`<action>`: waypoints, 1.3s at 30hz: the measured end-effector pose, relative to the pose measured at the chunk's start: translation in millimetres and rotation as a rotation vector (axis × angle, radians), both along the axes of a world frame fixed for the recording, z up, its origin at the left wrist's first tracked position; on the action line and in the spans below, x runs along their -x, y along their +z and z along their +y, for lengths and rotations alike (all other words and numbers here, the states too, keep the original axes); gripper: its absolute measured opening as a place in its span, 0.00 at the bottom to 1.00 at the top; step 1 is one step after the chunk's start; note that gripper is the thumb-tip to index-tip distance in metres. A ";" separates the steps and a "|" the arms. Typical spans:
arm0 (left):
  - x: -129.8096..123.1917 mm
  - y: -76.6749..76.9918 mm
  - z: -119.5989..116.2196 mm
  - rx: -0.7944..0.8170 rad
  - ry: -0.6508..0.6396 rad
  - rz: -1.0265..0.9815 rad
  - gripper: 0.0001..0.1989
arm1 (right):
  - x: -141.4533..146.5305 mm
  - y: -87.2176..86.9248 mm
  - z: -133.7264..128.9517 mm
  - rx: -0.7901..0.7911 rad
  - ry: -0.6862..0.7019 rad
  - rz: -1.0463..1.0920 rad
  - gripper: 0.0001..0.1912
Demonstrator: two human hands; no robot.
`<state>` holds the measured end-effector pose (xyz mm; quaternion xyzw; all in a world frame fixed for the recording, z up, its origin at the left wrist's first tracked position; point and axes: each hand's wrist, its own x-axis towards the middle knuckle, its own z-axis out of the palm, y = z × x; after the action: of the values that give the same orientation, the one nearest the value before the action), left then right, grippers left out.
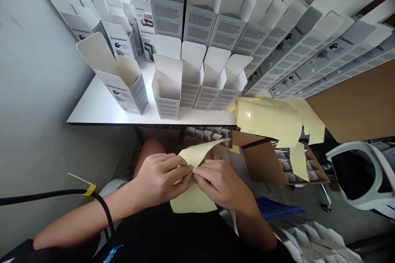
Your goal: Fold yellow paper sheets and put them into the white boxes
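My left hand [160, 174] and my right hand [219, 185] meet in front of me, pinching a pale yellow adhesive sheet [194, 197] between their fingertips. The sheet is creased, with one pointed corner lifting up and to the right. Part of it hangs below my hands, and my fingers hide its middle. Off to the right, a bundle of similar yellow sheets [268, 121] droops over the table's corner, out of reach of both hands. A black cord [61, 192] with a yellow tag [89, 189] runs past my left wrist.
Several open white printed SilverCrest cartons [166, 86] stand in rows on a white table [101, 107] against a grey wall. A cardboard divider crate [265, 164] holds more cartons at lower right. A white chair [354, 172] stands beyond it, and a brown cardboard sheet [354, 102] lies upper right.
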<state>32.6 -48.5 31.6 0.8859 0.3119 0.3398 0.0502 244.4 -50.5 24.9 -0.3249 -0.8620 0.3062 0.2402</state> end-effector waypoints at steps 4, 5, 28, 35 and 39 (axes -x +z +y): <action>-1.8 -4.0 2.3 0.025 -0.002 -0.004 0.04 | 0.1 -2.1 -0.8 0.006 -0.031 0.003 0.17; -1.9 -4.5 2.9 0.038 -0.014 -0.011 0.04 | -0.2 -2.3 -0.9 0.010 -0.034 0.005 0.17; 8.5 -5.8 22.0 0.562 -0.138 -0.472 0.06 | -83.6 13.1 -4.3 0.057 -0.240 0.273 0.16; 13.3 -17.4 37.2 0.618 -0.121 -0.482 0.09 | -181.4 24.9 39.1 -0.640 -1.386 1.086 0.21; 7.6 -30.6 39.8 0.632 -0.155 -0.396 0.10 | -175.8 -27.7 80.4 -0.536 -1.460 1.159 0.24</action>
<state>25.0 -8.7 1.0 0.7648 0.3176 0.3868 0.4058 420.2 29.9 -2.8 -0.5133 -0.2372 -0.0124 0.8246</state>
